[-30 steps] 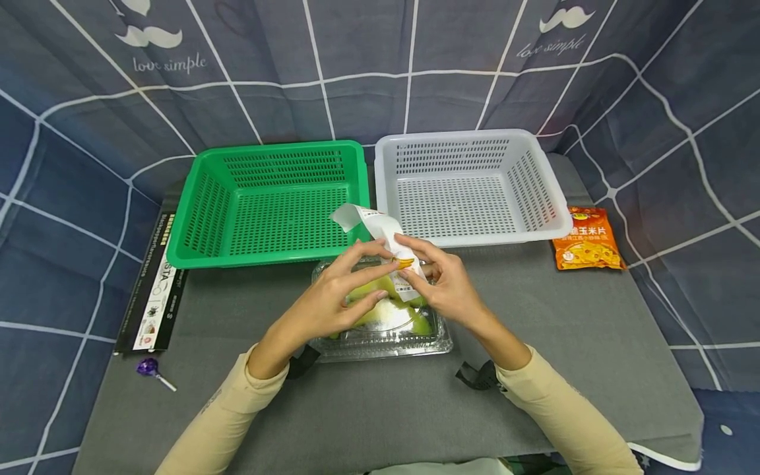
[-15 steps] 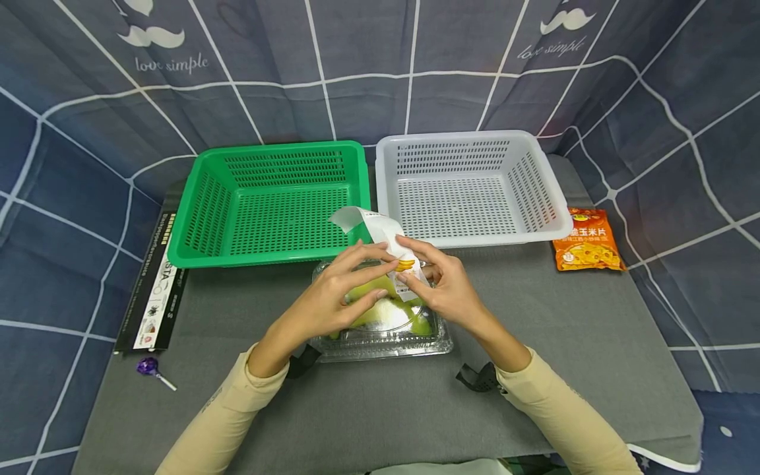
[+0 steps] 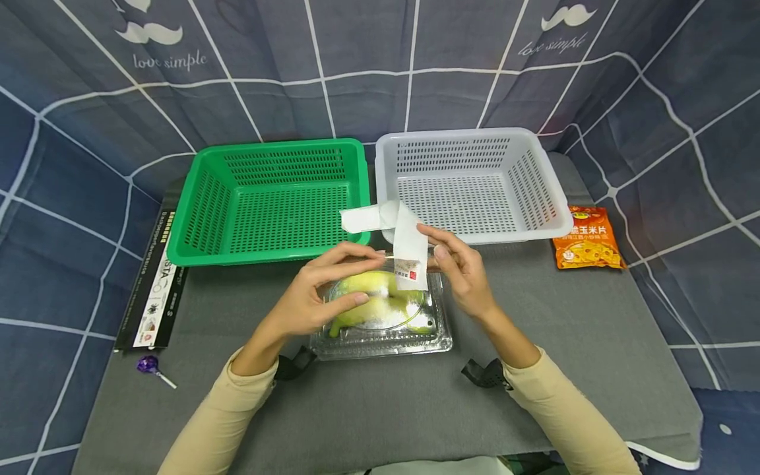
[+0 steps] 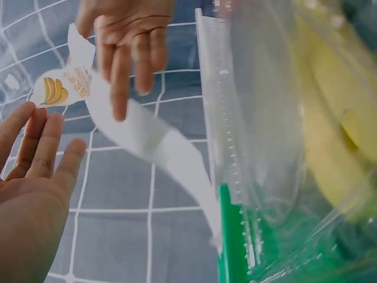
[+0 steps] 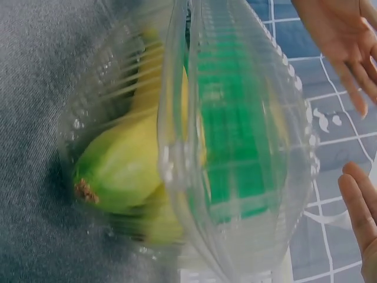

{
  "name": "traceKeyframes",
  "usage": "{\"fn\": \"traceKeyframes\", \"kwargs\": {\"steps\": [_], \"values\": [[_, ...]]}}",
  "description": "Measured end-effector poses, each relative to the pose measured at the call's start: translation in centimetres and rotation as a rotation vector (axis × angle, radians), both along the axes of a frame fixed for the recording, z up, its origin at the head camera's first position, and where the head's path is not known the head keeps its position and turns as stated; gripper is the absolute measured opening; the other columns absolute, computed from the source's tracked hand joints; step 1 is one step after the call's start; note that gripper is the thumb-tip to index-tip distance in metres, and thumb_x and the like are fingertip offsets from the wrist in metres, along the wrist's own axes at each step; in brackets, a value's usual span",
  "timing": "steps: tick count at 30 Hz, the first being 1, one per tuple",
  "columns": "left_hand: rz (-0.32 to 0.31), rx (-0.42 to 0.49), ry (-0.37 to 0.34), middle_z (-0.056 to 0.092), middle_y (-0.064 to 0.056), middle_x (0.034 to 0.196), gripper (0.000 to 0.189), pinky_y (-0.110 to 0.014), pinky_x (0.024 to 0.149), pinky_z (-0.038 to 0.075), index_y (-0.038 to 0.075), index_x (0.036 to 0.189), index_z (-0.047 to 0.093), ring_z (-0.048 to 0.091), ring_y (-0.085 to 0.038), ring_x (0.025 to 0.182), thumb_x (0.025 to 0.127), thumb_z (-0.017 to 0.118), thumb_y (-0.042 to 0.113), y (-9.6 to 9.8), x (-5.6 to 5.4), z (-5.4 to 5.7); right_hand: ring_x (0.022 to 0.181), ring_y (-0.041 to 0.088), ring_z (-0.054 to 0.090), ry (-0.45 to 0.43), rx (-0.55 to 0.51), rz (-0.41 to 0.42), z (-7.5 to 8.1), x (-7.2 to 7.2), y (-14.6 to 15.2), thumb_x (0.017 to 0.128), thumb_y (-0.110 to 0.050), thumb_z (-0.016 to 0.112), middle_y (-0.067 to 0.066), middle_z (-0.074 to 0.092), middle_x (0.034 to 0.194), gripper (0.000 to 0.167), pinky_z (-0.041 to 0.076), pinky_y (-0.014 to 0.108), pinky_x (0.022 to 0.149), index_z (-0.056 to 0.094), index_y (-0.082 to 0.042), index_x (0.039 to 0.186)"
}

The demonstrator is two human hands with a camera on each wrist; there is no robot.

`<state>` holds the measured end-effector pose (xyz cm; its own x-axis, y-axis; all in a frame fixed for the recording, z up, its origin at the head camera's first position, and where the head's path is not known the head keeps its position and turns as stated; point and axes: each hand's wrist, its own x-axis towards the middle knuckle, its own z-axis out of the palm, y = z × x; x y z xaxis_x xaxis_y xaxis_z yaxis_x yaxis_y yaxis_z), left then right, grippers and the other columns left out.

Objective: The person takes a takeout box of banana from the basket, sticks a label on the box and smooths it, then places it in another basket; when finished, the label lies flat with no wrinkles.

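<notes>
My left hand (image 3: pixel 315 290) is over a clear plastic clamshell box (image 3: pixel 382 346), its fingertips at the edge of a round banana sticker (image 4: pixel 56 91); in the head view the thumb is apart from the index finger. A white paper sticker strip (image 3: pixel 410 244), with small print and a red mark near its lower end, hangs from my right hand (image 3: pixel 466 277), which holds it between thumb and fingers. Its free end curls toward the left. Inside the closed box lie yellow-green fruit (image 5: pixel 123 156) that look like bananas.
Behind the hands stand a green basket (image 3: pixel 267 258) and a white basket (image 3: pixel 475 237). An orange snack bag (image 3: pixel 588 241) lies at right. A long black box (image 3: pixel 153 297) and a purple lollipop (image 3: pixel 148 365) lie at left. Patterned cloth surrounds the table.
The strip has turned its printed end toward the camera, and its free end swung right. My hands have moved slightly apart. The sticker, seen face-up earlier, is now edge-on in the head view.
</notes>
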<state>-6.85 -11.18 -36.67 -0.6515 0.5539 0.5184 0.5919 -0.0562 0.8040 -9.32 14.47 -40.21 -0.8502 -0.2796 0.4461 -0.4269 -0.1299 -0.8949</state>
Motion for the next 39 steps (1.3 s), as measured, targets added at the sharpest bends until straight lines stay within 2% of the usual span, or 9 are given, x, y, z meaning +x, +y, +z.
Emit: {"fn": "traceKeyframes", "kwargs": {"steps": [4, 7, 11, 14, 17, 21, 25, 31, 39], "values": [[-0.049, 0.069, -0.036, 0.055, -0.014, 0.133, 0.04, -0.029, 0.099, 0.048, -0.003, 0.132, 0.059, 0.049, -0.027, 0.126, 0.095, 0.064, 0.009, -0.7, 0.1, 0.2, 0.08, 0.01, 0.073, -0.012, -0.045, -0.013, -0.2, -0.2, 0.5, 0.103, -0.014, 0.043, -0.004, 0.071, 0.107, 0.043, 0.059, 0.029, 0.074, 0.047, 0.02, 0.13], [-0.074, 0.114, -0.041, 0.055, -0.01, 0.133, 0.038, -0.026, 0.094, 0.048, -0.003, 0.131, 0.059, 0.05, -0.025, 0.125, 0.095, 0.063, 0.008, -1.1, 0.2, 0.3, 0.079, 0.009, 0.073, -0.019, -0.049, -0.029, -0.3, -0.2, 0.9, 0.103, -0.014, 0.045, -0.005, 0.071, 0.104, 0.043, 0.059, 0.029, 0.074, 0.047, 0.02, 0.129], [-0.118, 0.144, -0.07, 0.055, -0.01, 0.132, 0.037, -0.026, 0.092, 0.046, -0.004, 0.131, 0.06, 0.05, -0.025, 0.123, 0.095, 0.062, 0.005, -1.8, 0.5, 0.5, 0.079, 0.009, 0.073, -0.046, -0.069, -0.045, -0.4, -0.2, 1.3, 0.101, -0.01, 0.049, -0.004, 0.068, 0.117, 0.042, 0.059, 0.029, 0.074, 0.046, 0.021, 0.129], [-0.172, 0.058, -0.156, 0.056, -0.01, 0.132, 0.035, -0.026, 0.093, 0.047, -0.003, 0.13, 0.061, 0.051, -0.023, 0.122, 0.095, 0.061, 0.003, -2.5, 0.5, 0.5, 0.086, 0.01, 0.072, -0.072, -0.076, -0.077, -0.3, -0.1, 1.6, 0.096, 0.0, 0.051, -0.004, 0.063, 0.13, 0.039, 0.059, 0.027, 0.075, 0.047, 0.021, 0.128], [-0.243, -0.07, -0.274, 0.056, -0.013, 0.13, 0.032, -0.027, 0.091, 0.048, -0.006, 0.127, 0.062, 0.052, -0.023, 0.12, 0.095, 0.059, -0.001, -3.1, 0.2, 0.1, 0.101, 0.011, 0.068, -0.095, -0.056, -0.12, -0.2, 0.0, 1.8, 0.089, 0.008, 0.054, -0.005, 0.063, 0.129, 0.04, 0.057, 0.024, 0.081, 0.049, 0.019, 0.127], [-0.291, -0.221, -0.359, 0.059, -0.014, 0.126, 0.028, -0.028, 0.082, 0.05, -0.006, 0.123, 0.064, 0.054, -0.021, 0.113, 0.096, 0.057, -0.001, -3.3, -0.8, -1.3, 0.097, 0.01, 0.07, -0.124, -0.027, -0.15, -0.2, 0.0, 2.0, 0.087, 0.01, 0.057, -0.007, 0.063, 0.128, 0.041, 0.055, 0.021, 0.084, 0.052, 0.015, 0.127], [-0.268, -0.369, -0.353, 0.062, -0.008, 0.122, 0.026, -0.028, 0.082, 0.051, 0.002, 0.122, 0.068, 0.057, -0.017, 0.106, 0.098, 0.057, 0.005, -3.2, -2.0, -2.3, 0.079, 0.008, 0.072, -0.136, -0.011, -0.13, -0.3, 0.0, 2.1, 0.087, 0.01, 0.058, -0.006, 0.062, 0.13, 0.041, 0.054, 0.016, 0.071, 0.052, 0.014, 0.128], [-0.199, -0.565, -0.324, 0.063, -0.004, 0.121, 0.028, -0.032, 0.087, 0.053, 0.007, 0.124, 0.069, 0.059, -0.014, 0.106, 0.099, 0.058, 0.016, -2.4, -3.0, -2.6, 0.076, 0.007, 0.071, -0.12, 0.008, -0.104, -0.6, 0.0, 2.1, 0.088, 0.011, 0.057, -0.006, 0.06, 0.132, 0.04, 0.039, 0.013, 0.047, 0.052, 0.013, 0.128], [-0.167, -0.67, -0.232, 0.06, -0.005, 0.119, 0.031, -0.026, 0.074, 0.053, 0.006, 0.124, 0.068, 0.059, -0.01, 0.085, 0.098, 0.062, 0.021, -1.5, -2.7, -2.4, 0.079, 0.008, 0.072, -0.093, -0.005, -0.089, -0.6, -0.1, 2.1, 0.088, 0.012, 0.057, -0.005, 0.061, 0.131, 0.041, 0.049, 0.015, 0.058, 0.051, 0.014, 0.129]]}}
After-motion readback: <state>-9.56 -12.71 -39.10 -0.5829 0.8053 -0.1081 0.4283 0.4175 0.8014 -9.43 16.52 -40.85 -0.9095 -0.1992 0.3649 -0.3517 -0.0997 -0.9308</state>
